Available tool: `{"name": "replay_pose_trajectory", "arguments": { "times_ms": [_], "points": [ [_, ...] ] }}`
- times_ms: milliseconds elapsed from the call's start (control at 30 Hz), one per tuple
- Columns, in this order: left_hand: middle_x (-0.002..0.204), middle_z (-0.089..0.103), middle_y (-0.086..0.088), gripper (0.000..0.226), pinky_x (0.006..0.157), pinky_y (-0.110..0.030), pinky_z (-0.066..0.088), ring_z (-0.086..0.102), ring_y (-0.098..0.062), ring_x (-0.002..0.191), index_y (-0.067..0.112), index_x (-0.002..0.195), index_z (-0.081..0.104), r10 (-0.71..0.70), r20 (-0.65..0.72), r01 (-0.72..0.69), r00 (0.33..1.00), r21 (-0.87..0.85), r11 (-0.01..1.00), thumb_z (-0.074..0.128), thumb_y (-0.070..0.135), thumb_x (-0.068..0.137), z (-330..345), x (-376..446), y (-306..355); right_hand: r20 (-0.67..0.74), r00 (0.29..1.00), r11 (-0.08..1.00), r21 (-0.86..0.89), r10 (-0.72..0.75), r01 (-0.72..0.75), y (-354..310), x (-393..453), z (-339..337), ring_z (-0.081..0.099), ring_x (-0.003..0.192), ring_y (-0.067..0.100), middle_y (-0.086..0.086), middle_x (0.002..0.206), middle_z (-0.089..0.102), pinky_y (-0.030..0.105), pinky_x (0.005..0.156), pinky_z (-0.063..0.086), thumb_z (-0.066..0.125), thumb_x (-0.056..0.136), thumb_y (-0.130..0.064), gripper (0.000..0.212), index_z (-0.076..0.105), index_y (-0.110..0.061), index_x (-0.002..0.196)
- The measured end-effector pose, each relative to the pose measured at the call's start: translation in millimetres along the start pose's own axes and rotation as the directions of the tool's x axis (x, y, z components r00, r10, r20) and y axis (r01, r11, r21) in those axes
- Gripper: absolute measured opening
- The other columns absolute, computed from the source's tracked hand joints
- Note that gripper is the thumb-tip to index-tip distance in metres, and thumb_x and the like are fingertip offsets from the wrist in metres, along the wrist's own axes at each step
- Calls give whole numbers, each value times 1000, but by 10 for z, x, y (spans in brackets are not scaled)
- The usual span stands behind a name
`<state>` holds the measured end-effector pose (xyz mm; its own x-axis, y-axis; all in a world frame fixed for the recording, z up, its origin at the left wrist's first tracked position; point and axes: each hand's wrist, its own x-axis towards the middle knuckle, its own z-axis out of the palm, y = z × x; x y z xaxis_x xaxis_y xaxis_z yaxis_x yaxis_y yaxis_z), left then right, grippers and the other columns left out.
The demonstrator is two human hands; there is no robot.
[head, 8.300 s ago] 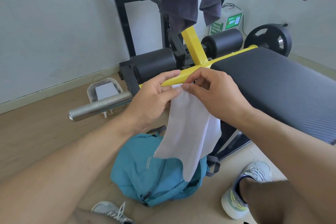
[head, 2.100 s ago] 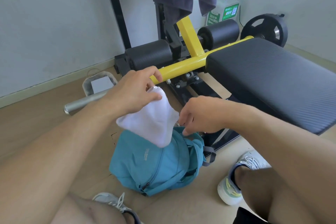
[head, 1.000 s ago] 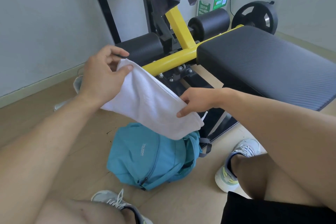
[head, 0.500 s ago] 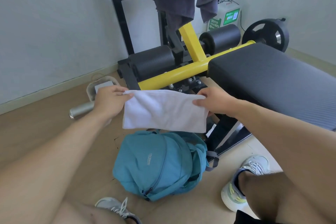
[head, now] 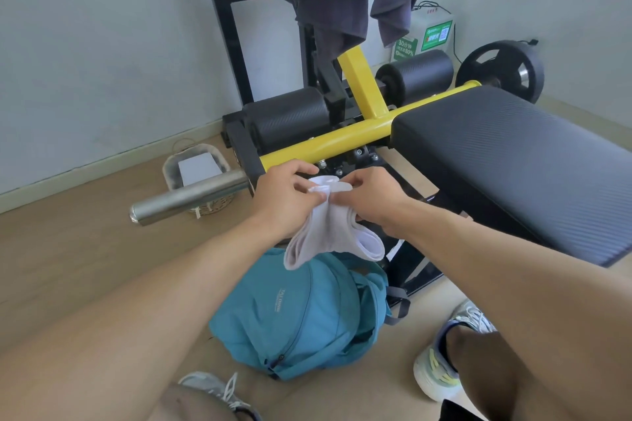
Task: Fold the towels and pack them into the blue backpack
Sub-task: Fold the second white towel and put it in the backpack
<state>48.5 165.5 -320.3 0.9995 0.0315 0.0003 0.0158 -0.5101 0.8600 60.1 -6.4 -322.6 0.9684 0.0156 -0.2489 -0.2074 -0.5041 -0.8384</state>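
Presently, by size:

Weight bench (head: 513, 161): black ribbed pad, yellow steel tube frame, foam rollers.

Blue backpack (head: 301, 321): teal woven nylon, soft and slumped on the wood-look floor, directly below the hands; whether its mouth is open cannot be told.

White towel (head: 328, 232): thin soft cloth, doubled into hanging layered loops, held in the air above the backpack. Folding looks nearly done; packing is judged not yet begun.

Left hand (head: 287, 198): fingers curled, pinching the towel's gathered top edge.

Right hand (head: 369, 195): fingertips pinching the same edge, touching the left.
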Motion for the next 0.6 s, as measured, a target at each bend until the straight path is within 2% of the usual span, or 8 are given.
{"name": "replay_pose_trajectory", "arguments": {
  "times_ms": [67, 167, 300, 400, 500, 600],
  "points": [
    [88, 77, 9, 38, 81, -49, 61, 73, -18, 85, 33, 107, 67, 6, -21, -6, 1000, -2, 1000, 86, 18, 78, 30, -21, 26, 5, 1000, 1000, -7, -27, 27, 1, -13, -4, 69, 78, 12, -4, 87, 72, 35, 75, 63, 79, 86, -27, 14, 73, -25, 98],
    [93, 76, 14, 43, 79, -50, 62, 73, -19, 84, 37, 108, 63, 10, -47, -11, 999, -8, 1000, 84, 13, 78, 41, -55, 56, 20, 997, 997, -43, -68, 69, -22, -42, -4, 67, 80, 8, -7, 89, 70, 27, 71, 57, 80, 85, -24, 27, 74, -22, 111],
    [109, 73, 10, 46, 73, -47, 63, 74, -19, 74, 31, 118, 63, 8, -63, -9, 998, -14, 1000, 81, 9, 81, 44, -92, 82, -5, 992, 990, -72, -122, 122, -41, -88, 11, 63, 83, 3, -11, 93, 66, 21, 71, 53, 83, 83, -26, 43, 68, -22, 123],
    [115, 71, 5, 43, 66, -45, 64, 75, -23, 70, 24, 121, 63, -13, -58, 11, 998, -33, 999, 78, 6, 85, 29, -114, 125, -50, 988, 989, -22, -144, 143, -62, -125, -1, 63, 87, 2, -10, 94, 68, 24, 78, 52, 86, 80, -27, 54, 62, -26, 129],
    [114, 71, 3, 40, 61, -42, 64, 76, -26, 72, 22, 118, 63, -24, -37, 22, 999, -58, 998, 78, 5, 85, 6, -127, 175, -68, 984, 986, -9, -166, 166, -102, -152, -15, 64, 85, -1, -15, 87, 69, 20, 72, 49, 86, 80, -25, 53, 62, -26, 127],
    [111, 72, 4, 35, 59, -30, 63, 76, -23, 76, 22, 117, 65, -24, -20, 23, 1000, -71, 997, 76, 8, 87, 13, -141, 214, -65, 979, 981, -38, -191, 188, -130, -182, -24, 64, 83, -3, -14, 87, 70, 16, 65, 46, 84, 82, -24, 49, 62, -24, 126]
  ]
}}
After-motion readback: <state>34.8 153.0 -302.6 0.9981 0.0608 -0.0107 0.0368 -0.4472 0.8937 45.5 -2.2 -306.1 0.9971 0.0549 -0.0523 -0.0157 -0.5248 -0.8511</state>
